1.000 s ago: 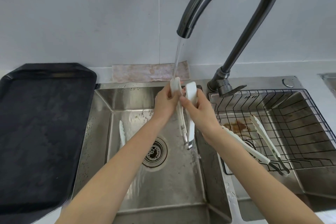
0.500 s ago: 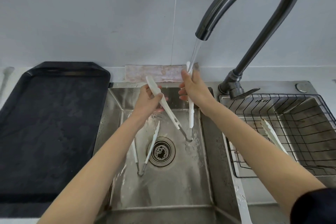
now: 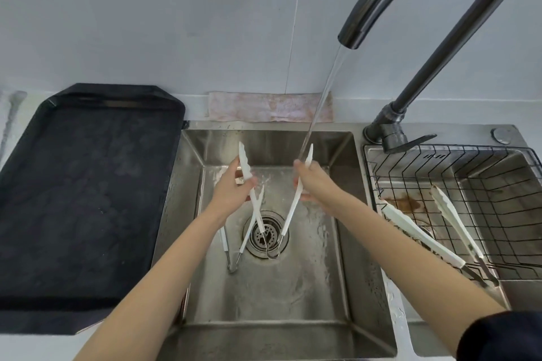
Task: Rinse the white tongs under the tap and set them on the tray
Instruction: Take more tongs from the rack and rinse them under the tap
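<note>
I hold one pair of white tongs spread into a wide V over the left sink basin. My left hand grips its left arm and my right hand grips its right arm. The metal hinge end hangs low over the drain. Water streams from the dark tap onto the right arm's tip by my right hand. A second pair of white tongs lies in the basin under my left hand. The black tray sits on the counter to the left with nothing on it.
A black wire basket fills the right basin and holds a third pair of white tongs. A pinkish cloth lies behind the sink against the wall. The stainless sink wall borders the tray's right edge.
The tongs' arms have been pulled far apart, from nearly together to a wide V. My hands have dropped lower into the basin and the view has shifted left.
</note>
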